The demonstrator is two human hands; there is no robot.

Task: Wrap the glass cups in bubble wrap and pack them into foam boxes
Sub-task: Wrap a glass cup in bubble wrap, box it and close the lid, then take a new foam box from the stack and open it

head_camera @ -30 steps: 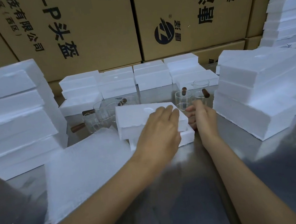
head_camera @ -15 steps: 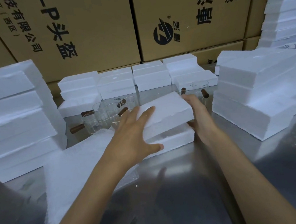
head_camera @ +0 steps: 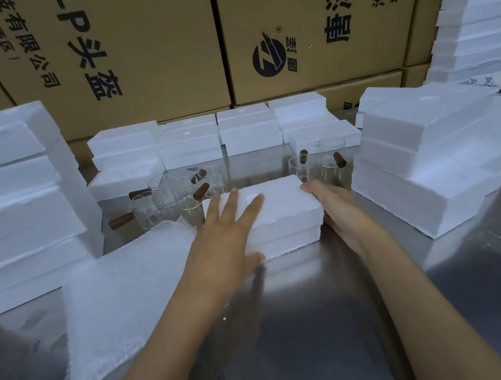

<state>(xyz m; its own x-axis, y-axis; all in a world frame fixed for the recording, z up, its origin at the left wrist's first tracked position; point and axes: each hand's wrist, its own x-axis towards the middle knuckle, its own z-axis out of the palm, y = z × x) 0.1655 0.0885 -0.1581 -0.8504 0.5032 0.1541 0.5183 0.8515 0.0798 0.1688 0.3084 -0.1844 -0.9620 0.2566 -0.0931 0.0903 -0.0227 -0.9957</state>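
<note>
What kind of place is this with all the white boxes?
Probably a packing room or warehouse. Big printed cardboard cartons line the back, stacks of white foam boxes crowd a metal table, and glass cups wait beside bubble wrap.

Dim, soft overhead light; dull glare on steel table (head_camera: 318,322); wide-angle bowing at edges; slightly soft.
</note>
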